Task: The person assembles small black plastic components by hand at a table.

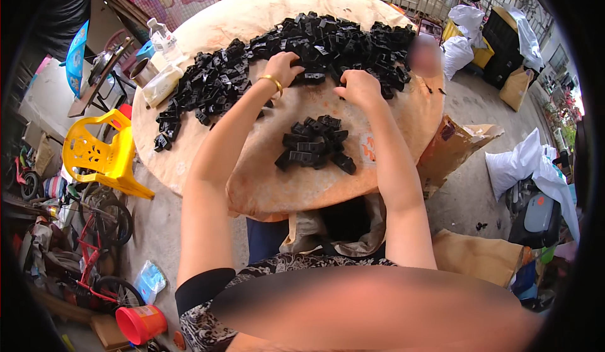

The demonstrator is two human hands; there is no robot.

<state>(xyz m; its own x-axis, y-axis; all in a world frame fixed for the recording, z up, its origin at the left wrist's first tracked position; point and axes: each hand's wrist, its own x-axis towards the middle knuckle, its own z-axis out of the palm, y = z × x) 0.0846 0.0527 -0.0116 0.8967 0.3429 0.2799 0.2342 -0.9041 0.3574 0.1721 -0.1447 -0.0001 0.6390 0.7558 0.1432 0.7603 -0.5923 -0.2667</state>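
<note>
While both forearms reach up from the lower edge, the lines below go from the hands outward.
Left hand (283, 67): fingers curled down onto the near edge of the large heap of black plastic parts (296, 52); whether it grips one piece I cannot tell.
Left wrist: a gold bangle (272, 82) sits just below the hand.
Right hand (359, 87): loosely curled, fingertips touching the same heap; any piece held is hidden.
Small pile of black parts (315, 144): lies between the forearms, nearer the person, apart from the heap.
Round table (265, 182): pale, stained top bearing both piles.
Table's left edge: a clear plastic bottle (161, 35) and a metal cup (144, 71).
Below the table's near edge: an open sack (343, 223).
Left of the table: a yellow plastic chair (101, 153).
</note>
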